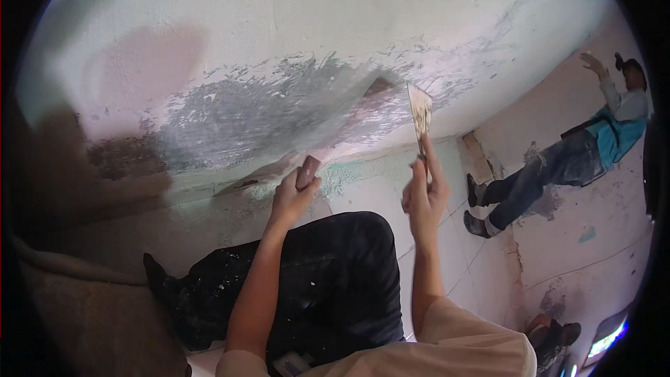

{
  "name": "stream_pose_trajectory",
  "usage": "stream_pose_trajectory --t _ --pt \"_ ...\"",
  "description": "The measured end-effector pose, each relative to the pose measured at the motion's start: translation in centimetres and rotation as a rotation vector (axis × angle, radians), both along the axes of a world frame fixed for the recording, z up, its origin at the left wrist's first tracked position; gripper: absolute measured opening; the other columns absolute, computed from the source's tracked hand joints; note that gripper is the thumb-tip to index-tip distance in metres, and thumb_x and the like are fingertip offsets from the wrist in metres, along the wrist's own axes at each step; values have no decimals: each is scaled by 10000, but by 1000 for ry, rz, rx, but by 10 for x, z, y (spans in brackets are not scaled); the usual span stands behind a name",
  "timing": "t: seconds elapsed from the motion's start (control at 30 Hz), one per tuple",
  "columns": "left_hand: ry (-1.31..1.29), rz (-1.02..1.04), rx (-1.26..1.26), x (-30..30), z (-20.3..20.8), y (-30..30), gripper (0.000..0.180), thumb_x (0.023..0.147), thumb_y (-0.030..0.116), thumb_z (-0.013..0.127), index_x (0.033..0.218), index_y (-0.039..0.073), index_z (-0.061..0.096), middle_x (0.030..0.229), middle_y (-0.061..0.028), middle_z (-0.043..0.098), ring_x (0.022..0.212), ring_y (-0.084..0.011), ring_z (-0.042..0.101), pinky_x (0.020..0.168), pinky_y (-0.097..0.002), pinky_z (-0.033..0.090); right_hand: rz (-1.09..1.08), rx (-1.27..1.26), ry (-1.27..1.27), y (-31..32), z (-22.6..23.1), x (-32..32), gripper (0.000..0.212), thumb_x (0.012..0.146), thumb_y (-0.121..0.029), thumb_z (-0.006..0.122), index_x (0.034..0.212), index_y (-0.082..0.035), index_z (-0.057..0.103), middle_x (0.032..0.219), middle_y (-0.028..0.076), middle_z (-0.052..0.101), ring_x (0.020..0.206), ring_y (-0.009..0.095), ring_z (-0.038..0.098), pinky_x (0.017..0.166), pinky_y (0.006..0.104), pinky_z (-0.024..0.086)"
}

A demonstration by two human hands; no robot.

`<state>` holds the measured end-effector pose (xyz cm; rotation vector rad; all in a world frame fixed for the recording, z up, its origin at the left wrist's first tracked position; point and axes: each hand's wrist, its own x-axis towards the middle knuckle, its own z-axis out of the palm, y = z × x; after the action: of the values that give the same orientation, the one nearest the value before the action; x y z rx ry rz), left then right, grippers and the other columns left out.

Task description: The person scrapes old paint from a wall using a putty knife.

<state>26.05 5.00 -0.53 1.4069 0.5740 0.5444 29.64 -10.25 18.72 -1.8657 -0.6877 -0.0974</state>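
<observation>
My left hand (287,202) is closed round a small reddish-brown block (308,171), perhaps a sanding block; its exact kind I cannot make out. To its right, my right hand (427,199) grips a putty knife (420,108) with its blade pointing up and pale smears across it. Both hands are raised in front of a pale wall (279,7). A rough grey patch (237,115) with ragged, flaked edges runs along the lower part of that wall. The blade overlaps the patch's right part in view; whether it touches the wall I cannot tell.
My bent leg in dark, paint-spotted trousers (335,265) lies below my hands. Greenish-white crumbs (342,176) lie along the wall's foot on the tiled floor (370,199). Another person (618,122) stands at the right by a second wall; one more (551,342) is at the lower right.
</observation>
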Motion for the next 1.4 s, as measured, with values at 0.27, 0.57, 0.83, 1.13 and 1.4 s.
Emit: stream_pose_trajectory --t 0.27,0.57,0.83,1.13,1.4 --pt "-17 -395 10 -1 -7 -10 350 758 334 642 897 20 572 700 -88 609 603 -169 600 592 -300 458 -291 248 -516 75 -18 26 340 878 -56 442 1211 -40 508 745 4 542 461 -3 334 401 164 279" --pt "-25 -398 2 -5 -8 -11 363 770 332 639 914 8 564 662 -74 597 553 -152 584 570 -294 464 -260 303 -407 92 -14 27 373 878 -51 409 1246 -59 471 686 1 487 410 8 304 352 194 258" --pt "7 -463 14 3 -19 -9 384 761 351 643 934 17 571 682 -78 610 587 -158 598 588 -295 470 -192 557 -360 99 79 26 356 876 -48 421 1217 47 458 642 -25 397 557 45 307 485 198 292" --pt "94 -400 103 -8 -18 -8 380 749 389 637 889 39 583 680 -69 614 618 -173 601 615 -313 447 -239 188 -555 55 -10 6 345 870 -37 428 1207 -23 502 659 -39 465 509 16 339 452 179 288" --pt "86 -436 75 -10 -15 -7 390 749 406 631 876 41 582 692 -73 614 626 -190 604 619 -320 446 -298 192 -292 53 3 -21 333 862 -56 455 1187 -18 518 651 -17 485 568 29 376 494 183 304"
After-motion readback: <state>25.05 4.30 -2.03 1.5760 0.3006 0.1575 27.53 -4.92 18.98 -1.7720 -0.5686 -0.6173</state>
